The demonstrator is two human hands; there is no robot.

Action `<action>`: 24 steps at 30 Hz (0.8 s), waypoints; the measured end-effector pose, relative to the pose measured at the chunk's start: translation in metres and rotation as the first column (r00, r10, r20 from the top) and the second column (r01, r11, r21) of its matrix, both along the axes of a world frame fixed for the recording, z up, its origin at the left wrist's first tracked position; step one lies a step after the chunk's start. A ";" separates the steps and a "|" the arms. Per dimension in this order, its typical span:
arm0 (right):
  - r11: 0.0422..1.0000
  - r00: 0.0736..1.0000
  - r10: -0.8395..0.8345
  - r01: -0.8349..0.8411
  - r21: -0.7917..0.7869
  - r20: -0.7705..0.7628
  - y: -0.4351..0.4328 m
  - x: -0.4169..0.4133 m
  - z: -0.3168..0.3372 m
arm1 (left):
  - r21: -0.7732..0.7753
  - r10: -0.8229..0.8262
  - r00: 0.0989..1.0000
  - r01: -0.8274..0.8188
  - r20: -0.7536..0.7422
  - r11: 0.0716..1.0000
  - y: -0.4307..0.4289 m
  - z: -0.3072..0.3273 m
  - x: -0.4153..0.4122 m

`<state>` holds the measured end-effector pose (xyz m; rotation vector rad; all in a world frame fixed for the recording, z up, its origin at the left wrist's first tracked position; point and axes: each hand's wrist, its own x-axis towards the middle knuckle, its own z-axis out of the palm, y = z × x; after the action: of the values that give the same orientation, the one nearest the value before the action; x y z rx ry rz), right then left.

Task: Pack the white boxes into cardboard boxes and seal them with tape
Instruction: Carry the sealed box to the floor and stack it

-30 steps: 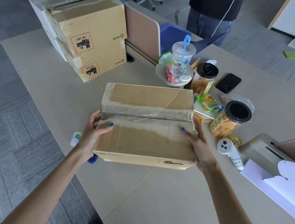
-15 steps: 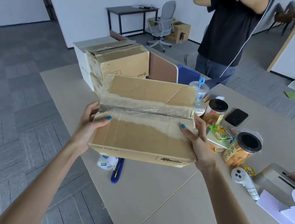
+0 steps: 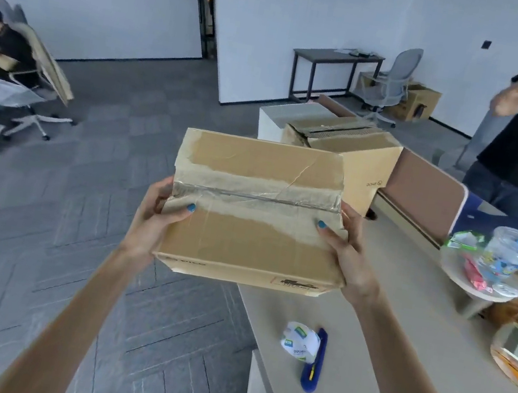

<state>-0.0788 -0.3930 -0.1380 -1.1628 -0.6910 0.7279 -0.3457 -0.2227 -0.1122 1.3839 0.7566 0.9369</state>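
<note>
Cardboard box (image 3: pixel 250 229) partly hides left hand (image 3: pixel 150 222), right hand (image 3: pixel 348 259).

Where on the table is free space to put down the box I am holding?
Bare tabletop lies between the blue knife and the orange tray. It is crowded on the right around the plastic cup, and the far end holds another cardboard box.

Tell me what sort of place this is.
Probably an open-plan office doubling as a packing area: a grey swivel office chair, a long beige desk with a brown divider panel, and a taped brown cardboard box.
</note>
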 end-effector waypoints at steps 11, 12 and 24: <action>0.993 0.993 0.119 -0.119 0.019 0.011 0.242 -0.113 -0.003 | 0.004 0.150 0.989 -0.150 -0.014 0.989 0.216 -0.003 -0.129; 0.992 0.992 0.127 -0.127 0.009 0.007 0.260 -0.119 -0.004 | -0.003 0.162 0.987 -0.162 -0.010 0.987 0.233 -0.005 -0.136; 0.971 0.971 0.236 -0.234 -0.043 0.047 0.526 -0.121 -0.013 | -0.076 0.240 0.969 -0.236 0.051 0.969 0.461 -0.025 -0.154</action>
<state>-0.1998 0.1327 -0.1511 -1.1485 -0.8722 0.9153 -0.4997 0.2381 -0.1373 1.2162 0.9153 1.1235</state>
